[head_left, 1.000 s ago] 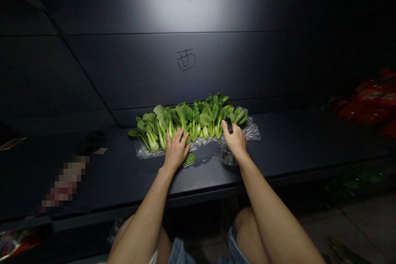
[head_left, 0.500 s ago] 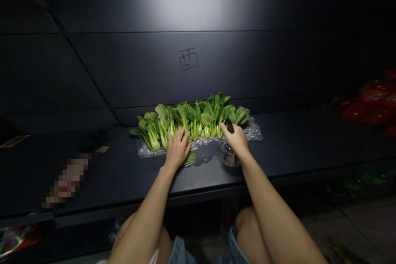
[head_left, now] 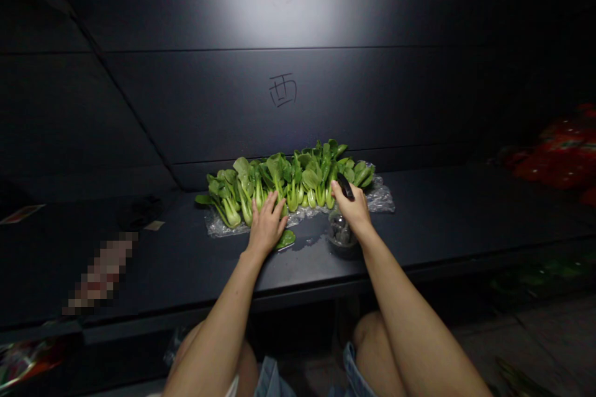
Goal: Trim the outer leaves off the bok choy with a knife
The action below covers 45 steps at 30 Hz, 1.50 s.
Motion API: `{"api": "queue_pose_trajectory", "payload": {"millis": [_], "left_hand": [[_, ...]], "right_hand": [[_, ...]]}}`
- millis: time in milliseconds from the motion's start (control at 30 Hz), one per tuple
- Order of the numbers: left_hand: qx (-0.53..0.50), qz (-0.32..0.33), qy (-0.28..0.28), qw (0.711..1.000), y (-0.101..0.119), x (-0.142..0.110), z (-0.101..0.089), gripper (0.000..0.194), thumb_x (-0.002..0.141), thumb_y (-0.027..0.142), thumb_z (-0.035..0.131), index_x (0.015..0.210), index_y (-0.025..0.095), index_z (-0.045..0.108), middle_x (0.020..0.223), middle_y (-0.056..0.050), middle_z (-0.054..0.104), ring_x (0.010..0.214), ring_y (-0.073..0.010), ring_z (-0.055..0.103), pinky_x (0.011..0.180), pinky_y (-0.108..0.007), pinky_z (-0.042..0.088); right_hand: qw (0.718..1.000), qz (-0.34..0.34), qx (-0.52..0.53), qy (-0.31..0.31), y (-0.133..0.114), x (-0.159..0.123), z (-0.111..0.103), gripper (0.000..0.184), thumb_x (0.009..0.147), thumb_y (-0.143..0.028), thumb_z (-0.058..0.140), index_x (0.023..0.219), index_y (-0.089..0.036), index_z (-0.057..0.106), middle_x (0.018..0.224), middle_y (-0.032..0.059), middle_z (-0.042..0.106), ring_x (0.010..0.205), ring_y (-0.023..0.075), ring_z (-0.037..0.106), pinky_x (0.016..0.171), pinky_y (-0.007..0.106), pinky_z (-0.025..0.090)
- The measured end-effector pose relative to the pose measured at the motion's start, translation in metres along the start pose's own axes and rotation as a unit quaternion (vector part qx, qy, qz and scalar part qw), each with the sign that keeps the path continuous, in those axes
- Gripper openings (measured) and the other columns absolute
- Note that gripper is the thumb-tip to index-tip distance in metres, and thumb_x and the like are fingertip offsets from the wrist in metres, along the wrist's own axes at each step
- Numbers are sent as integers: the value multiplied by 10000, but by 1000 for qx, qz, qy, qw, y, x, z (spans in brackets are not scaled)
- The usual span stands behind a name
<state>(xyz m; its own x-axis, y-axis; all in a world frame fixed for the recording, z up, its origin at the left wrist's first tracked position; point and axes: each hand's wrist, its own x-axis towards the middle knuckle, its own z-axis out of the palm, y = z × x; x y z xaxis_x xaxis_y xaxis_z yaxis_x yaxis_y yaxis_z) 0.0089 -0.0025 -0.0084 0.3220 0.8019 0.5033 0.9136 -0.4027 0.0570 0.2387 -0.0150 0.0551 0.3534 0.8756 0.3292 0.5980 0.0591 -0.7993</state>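
A row of green bok choy [head_left: 288, 180] lies on crinkled clear plastic film [head_left: 379, 198] on a dark shelf [head_left: 442, 223]. My left hand [head_left: 266, 223] rests flat with fingers spread on the stalks near the row's middle. A loose green leaf [head_left: 285, 239] lies just right of that hand. My right hand [head_left: 352, 211] is closed around a small clear spray bottle [head_left: 342, 232] with a dark nozzle, held at the right part of the row.
Dark back panels rise behind the shelf, one marked with a handwritten character [head_left: 282, 89]. Red packaged goods [head_left: 559, 155] sit at the far right. A wet patch [head_left: 307, 242] shines on the shelf in front of the greens. My knees show below the shelf edge.
Both hands stay almost in place. The right hand has tipped the spray bottle slightly, so its dark nozzle now shows above the fingers.
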Motion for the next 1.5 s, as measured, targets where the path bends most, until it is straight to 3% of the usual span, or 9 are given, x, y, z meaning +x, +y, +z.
{"api": "queue_pose_trajectory", "payload": {"millis": [233, 467, 867, 1067, 1300, 1500], "left_hand": [[8, 4, -1, 1000, -1, -1, 0, 449, 948, 279, 468, 1379, 158, 510, 1545, -161, 400, 1456, -297, 330, 1188, -642, 162], [4, 4, 5, 1000, -1, -1, 2, 442, 943, 274, 470, 1370, 173, 519, 1544, -161, 401, 1457, -294, 331, 1191, -638, 149], [-4, 10, 16, 1000, -2, -3, 4, 440, 943, 276, 455, 1369, 187, 518, 1536, -166, 412, 1451, -297, 342, 1193, -638, 130], [-8, 9, 19, 1000, -2, -2, 4, 444, 938, 275, 459, 1371, 198, 516, 1535, -161, 416, 1452, -295, 341, 1195, -635, 125], [-3, 8, 15, 1000, -4, -2, 4, 444, 937, 289, 469, 1367, 188, 516, 1537, -164, 411, 1453, -297, 337, 1193, -637, 132], [1, 8, 14, 1000, -5, -2, 4, 441, 939, 290, 471, 1363, 177, 517, 1538, -168, 410, 1452, -296, 340, 1193, -637, 136]], "right_hand": [[997, -9, 79, 22, 1, 1, 7, 466, 852, -572, 463, 691, -182, 662, 713, 93, 718, 706, 236, 667, 657, 313, 444], [998, 13, 63, 18, 2, 1, 6, 471, 857, -565, 470, 640, -189, 653, 671, 81, 708, 697, 236, 668, 656, 314, 440], [993, 17, 109, 37, 9, 4, 10, 497, 843, -613, 459, 706, -184, 669, 749, 105, 735, 745, 248, 689, 675, 314, 467], [996, 24, 76, 47, 4, 1, 6, 493, 857, -591, 461, 634, -195, 653, 681, 88, 714, 704, 241, 675, 670, 317, 455], [997, -5, 64, 36, -1, 1, 9, 458, 870, -562, 455, 743, -183, 678, 804, 112, 736, 802, 250, 685, 722, 316, 455], [997, -13, 54, 46, -3, -1, 11, 479, 884, -579, 416, 714, -196, 649, 748, 99, 720, 760, 242, 677, 690, 308, 440]]}}
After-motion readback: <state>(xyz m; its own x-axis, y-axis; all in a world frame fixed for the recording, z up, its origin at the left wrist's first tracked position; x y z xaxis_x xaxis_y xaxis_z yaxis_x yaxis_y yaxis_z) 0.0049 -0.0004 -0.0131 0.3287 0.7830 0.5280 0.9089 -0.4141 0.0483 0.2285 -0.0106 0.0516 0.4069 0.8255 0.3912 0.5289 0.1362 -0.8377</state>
